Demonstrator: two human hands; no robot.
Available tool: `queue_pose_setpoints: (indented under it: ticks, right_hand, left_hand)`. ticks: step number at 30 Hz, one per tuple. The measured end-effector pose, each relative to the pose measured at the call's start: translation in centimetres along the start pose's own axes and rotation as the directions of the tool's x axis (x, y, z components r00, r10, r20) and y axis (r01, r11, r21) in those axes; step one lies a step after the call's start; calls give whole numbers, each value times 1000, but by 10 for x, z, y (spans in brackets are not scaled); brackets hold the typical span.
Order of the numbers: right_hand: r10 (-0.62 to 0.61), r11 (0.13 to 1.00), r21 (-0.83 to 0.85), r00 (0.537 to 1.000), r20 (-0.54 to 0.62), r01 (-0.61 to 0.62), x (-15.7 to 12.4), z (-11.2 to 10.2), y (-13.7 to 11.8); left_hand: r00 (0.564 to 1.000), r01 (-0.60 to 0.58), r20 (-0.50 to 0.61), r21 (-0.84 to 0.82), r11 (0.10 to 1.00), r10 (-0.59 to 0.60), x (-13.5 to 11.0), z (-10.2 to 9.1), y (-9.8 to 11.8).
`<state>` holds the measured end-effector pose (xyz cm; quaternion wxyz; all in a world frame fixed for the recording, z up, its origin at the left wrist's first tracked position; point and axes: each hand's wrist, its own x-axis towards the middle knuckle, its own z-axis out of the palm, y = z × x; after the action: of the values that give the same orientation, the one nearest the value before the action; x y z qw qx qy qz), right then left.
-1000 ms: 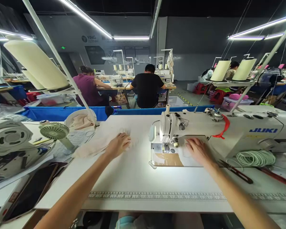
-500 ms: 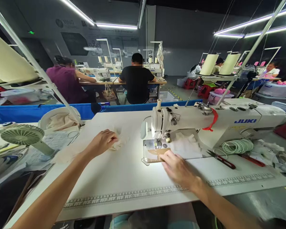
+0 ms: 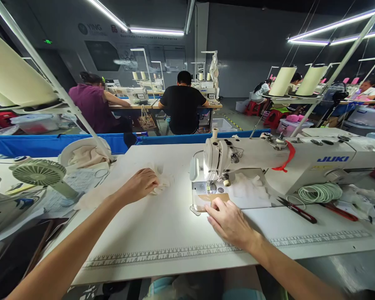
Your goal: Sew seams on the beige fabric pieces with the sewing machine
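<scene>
My left hand [image 3: 143, 183] is over the left part of the white table, its fingers closed on a thin cream fabric piece [image 3: 162, 183] with ruffled edges. The fingers hide part of that cloth. My right hand [image 3: 229, 218] lies at the front of the sewing machine [image 3: 250, 152], fingertips on a brown taped patch [image 3: 218, 199] over the machine bed. Its fingers are partly bent and apart, and I see nothing held in them. The lit needle area [image 3: 211, 187] is just behind these fingers. White cloth [image 3: 250, 189] lies right of the needle, under the machine arm.
Red-handled snips [image 3: 300, 210] and a coil of pale green cord [image 3: 320, 193] lie on the right. A printed ruler [image 3: 175, 254] runs along the front edge. On the left are a small green fan [image 3: 39, 173] and a tub of cloth [image 3: 64, 154]. Other people sit at machines beyond.
The view has shifted slightly, so the scene sits further right. My right hand's fingers have slid left across the brown patch. My left hand stays at the cream fabric.
</scene>
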<state>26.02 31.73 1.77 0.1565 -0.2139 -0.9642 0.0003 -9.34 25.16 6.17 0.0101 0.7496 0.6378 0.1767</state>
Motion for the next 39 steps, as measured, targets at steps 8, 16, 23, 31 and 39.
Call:
queue_pose_setpoints:
  ticks: [8,16,23,31,39]
  right_hand:
    - [-59,995,-82,996,70,65,18,-2,17]
    - [-64,995,-78,995,-72,58,15,7,17]
    - [-77,995,-77,994,-78,71,16,10,21]
    - [-29,1000,6,992,-121,30,8,5,23]
    - [23,999,31,992,-124,-19,9,9,22]
  left_hand:
    - [969,136,244,-426,895,-31,33,5,54]
    - [907,306,421,-629,715,-18,75,76,102]
    - [912,329,394,-529,782,-117,76,95,93]
    - [901,330,421,-498,802,-110,77,92,95]
    - [892,329,442,-484,811,-98,81,88,96]
